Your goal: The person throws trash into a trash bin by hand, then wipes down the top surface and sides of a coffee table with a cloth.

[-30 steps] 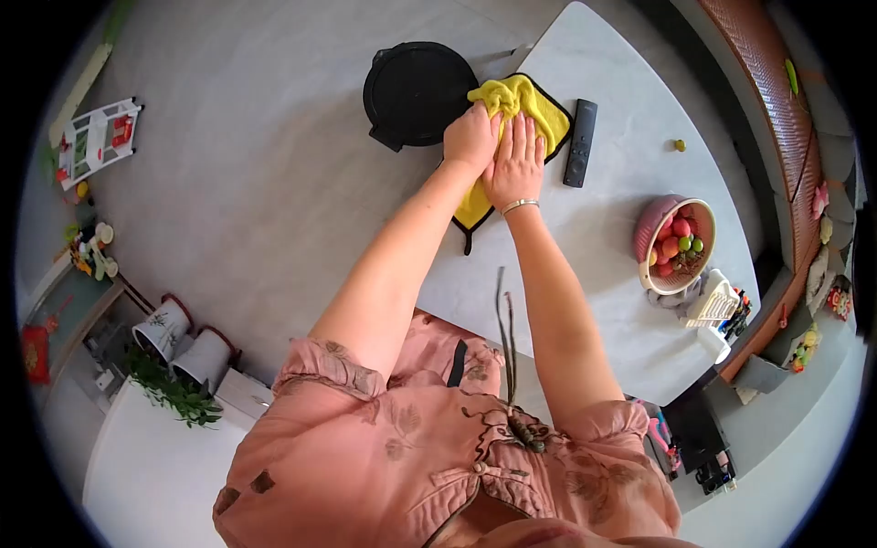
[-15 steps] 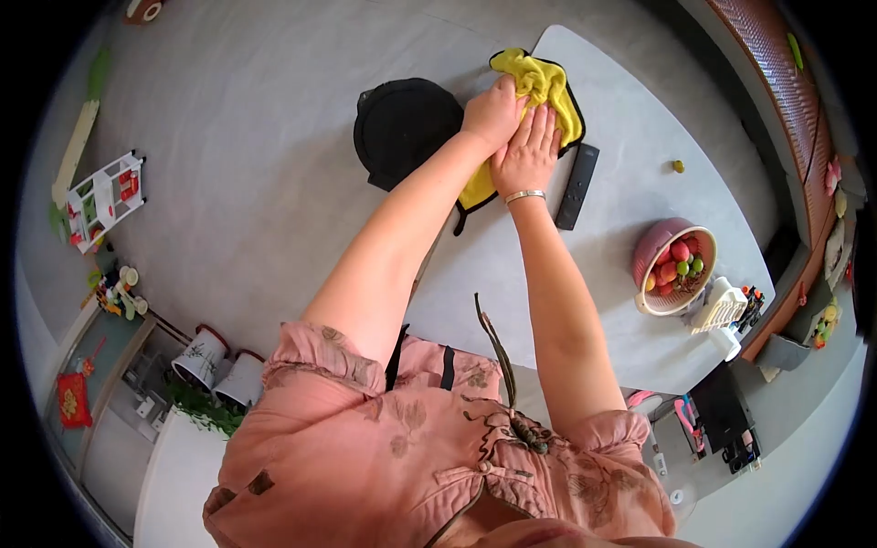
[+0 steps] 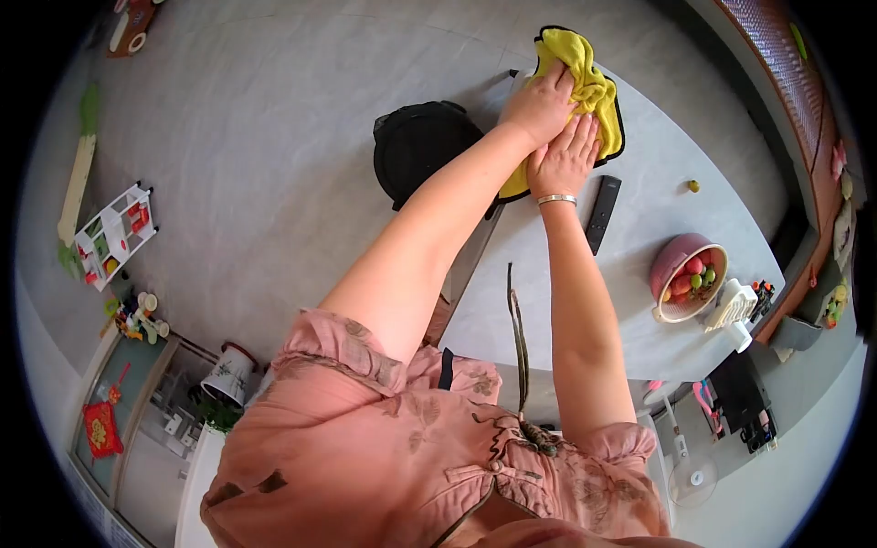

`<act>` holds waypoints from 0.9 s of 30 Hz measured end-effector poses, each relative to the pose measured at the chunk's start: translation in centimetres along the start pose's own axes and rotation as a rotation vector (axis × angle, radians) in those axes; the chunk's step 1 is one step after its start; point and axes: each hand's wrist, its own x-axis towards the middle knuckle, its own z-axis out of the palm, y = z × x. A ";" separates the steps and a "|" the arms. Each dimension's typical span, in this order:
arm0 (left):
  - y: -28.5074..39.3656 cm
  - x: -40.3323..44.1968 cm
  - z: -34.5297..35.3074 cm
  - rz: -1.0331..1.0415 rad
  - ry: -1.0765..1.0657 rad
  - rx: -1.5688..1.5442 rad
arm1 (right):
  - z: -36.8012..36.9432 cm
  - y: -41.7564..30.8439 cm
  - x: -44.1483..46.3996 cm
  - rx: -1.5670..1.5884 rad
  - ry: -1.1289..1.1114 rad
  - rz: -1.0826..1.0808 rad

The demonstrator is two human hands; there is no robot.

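Observation:
A yellow cloth [image 3: 596, 91] with black edging lies bunched over the far corner of the grey table. My left hand [image 3: 541, 108] rests on the cloth's bunched part, its fingers apart and slightly bent. Just nearer to me, my right hand [image 3: 565, 163] presses flat on the same cloth with fingers stretched out and a silver bracelet at the wrist. Beside the right hand is a black remote control [image 3: 603, 215]. Under both palms, part of the cloth is hidden.
Left of the table stands a round black object [image 3: 422, 151], perhaps a stool or bin. On the table [image 3: 512, 320] are a pink basket [image 3: 660, 279] of fruit, a small round fruit [image 3: 693, 186] and a white plastic rack [image 3: 731, 306]. A white step ladder [image 3: 114, 237] is at far left.
Both hands and the cloth have moved farther out over the table corner. My left hand's fingers have loosened from a curl and spread. The whole view has shifted slightly.

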 end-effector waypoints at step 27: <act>8.1 -33.8 -11.6 -0.323 -0.543 -0.019 | -20.7 -2.3 -25.8 0.770 -0.602 0.256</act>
